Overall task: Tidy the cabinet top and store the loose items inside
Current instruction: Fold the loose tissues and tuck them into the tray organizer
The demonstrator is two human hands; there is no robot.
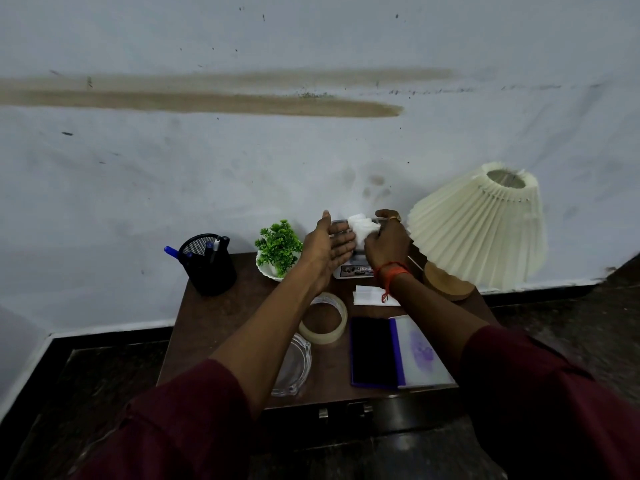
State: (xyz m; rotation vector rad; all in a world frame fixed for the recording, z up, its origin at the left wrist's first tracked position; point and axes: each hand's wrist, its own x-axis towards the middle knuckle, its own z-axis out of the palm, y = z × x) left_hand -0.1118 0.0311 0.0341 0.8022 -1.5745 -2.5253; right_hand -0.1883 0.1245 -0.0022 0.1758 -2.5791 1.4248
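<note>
On the far side of the cabinet top (214, 323), head view: right hand (384, 249) clenched round a crumpled white tissue (361, 229), held over a small grey device (353, 270). Left hand (329, 252) flat, fingers straight, palm toward the tissue, just beside it; contact unclear. Tape roll (323, 317) mid-top. Glass ashtray (293, 365) front left. Open purple stamp pad (375, 355) front right, folded white paper (369, 296) behind it. Black pen holder (207, 265) back left, potted plant (278, 247) next to it. Pleated lamp (481, 226) back right, shade tilted.
</note>
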